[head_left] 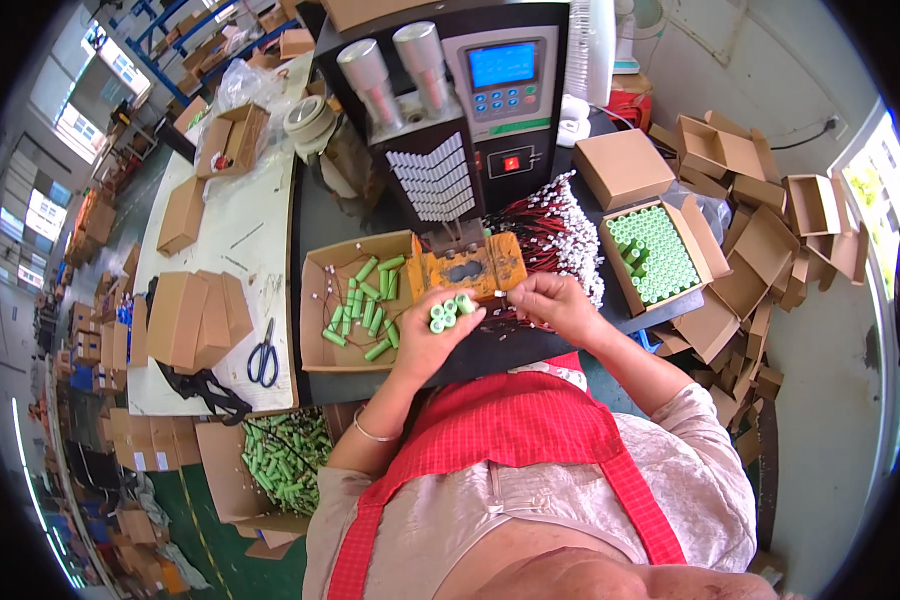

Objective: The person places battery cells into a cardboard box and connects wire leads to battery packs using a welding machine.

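Several green cylindrical battery cells (444, 317) are bunched in my left hand (422, 345), their round ends facing up. My left hand is closed round them at the front of a worn orange metal block (500, 262), below the spot welder's electrodes (459, 232). By the block's right front corner, my right hand (558, 304) pinches a small wire lead with a white connector (501, 294); most of the lead is hidden by the fingers. Behind that hand lies a heap of red and black leads (550, 235) with white connectors.
A cardboard box (315, 345) left of the block holds wired green cells. On the right, another box (705, 262) holds upright cells in rows. The welding machine (500, 150) stands behind. Scissors (264, 358) lie on the left table; a carton of green cells (220, 470) stands below.
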Available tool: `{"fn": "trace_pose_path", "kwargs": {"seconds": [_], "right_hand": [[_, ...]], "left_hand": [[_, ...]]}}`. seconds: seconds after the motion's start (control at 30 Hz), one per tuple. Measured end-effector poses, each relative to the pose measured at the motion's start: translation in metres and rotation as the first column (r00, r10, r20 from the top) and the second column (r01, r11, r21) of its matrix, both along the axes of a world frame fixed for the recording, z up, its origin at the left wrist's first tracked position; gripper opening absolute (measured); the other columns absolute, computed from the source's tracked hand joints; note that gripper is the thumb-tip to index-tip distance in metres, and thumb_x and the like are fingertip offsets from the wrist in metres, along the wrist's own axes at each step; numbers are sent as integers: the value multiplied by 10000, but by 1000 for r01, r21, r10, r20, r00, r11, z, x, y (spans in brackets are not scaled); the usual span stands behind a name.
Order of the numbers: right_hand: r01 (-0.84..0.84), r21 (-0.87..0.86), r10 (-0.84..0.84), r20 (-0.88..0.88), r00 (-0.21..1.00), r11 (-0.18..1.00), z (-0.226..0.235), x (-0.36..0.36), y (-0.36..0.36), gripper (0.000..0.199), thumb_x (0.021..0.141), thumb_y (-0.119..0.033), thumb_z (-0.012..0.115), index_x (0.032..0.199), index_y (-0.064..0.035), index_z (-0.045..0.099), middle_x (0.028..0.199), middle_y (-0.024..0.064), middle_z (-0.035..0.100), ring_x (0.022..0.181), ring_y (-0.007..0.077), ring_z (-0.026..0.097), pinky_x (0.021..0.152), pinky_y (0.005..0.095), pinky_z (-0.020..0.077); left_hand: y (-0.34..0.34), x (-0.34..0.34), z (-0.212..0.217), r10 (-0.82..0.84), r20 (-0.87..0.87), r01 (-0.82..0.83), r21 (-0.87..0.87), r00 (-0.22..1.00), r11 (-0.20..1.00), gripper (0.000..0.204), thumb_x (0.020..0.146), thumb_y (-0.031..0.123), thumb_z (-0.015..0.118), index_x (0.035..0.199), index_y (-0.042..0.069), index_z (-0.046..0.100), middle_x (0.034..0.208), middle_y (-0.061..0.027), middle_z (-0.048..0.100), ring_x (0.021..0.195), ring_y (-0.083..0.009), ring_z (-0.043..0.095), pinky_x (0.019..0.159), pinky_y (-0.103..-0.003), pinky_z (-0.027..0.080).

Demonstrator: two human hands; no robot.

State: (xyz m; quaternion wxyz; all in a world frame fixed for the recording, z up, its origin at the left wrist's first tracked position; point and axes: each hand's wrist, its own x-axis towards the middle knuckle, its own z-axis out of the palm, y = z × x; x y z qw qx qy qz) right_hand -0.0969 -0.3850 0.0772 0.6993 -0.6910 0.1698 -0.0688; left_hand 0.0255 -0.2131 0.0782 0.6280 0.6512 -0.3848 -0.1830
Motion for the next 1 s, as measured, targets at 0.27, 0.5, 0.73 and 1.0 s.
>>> {"fn": "trace_pose_path", "kwargs": {"seconds": [0.27,0.5,0.73,1.0], "right_hand": [[11,18,-12,70,997,1000,12,34,-2,229,887,-236,570,840,-14,592,713,9,597,634,60,542,592,203,464],[-5,-11,6,55,998,1000,8,41,-3,205,891,-220,564,858,-19,588,724,14,601,631,60,547,594,196,458],[77,-32,-74,80,994,997,1,37,0,186,894,-190,556,880,-7,586,744,33,618,654,76,573,592,209,467],[140,-58,-131,126,983,989,-4,40,5,171,895,-173,551,865,-8,585,737,31,618,647,73,573,590,205,463]], "left_hand": [[-22,30,5,162,388,-182,14,907,983,182,718,97,721,834,-3,624,687,-56,573,624,-128,539,567,-273,426],[-25,32,-3,204,425,-214,-23,882,976,197,685,84,733,823,1,620,685,-97,575,593,-215,553,553,-299,437],[-25,31,-7,208,474,-236,-1,856,972,236,674,90,730,859,1,611,782,-144,619,692,-291,610,610,-343,482],[-22,34,-7,208,454,-237,8,866,971,247,675,95,732,870,-2,615,783,-155,622,697,-299,613,620,-345,488]]}}
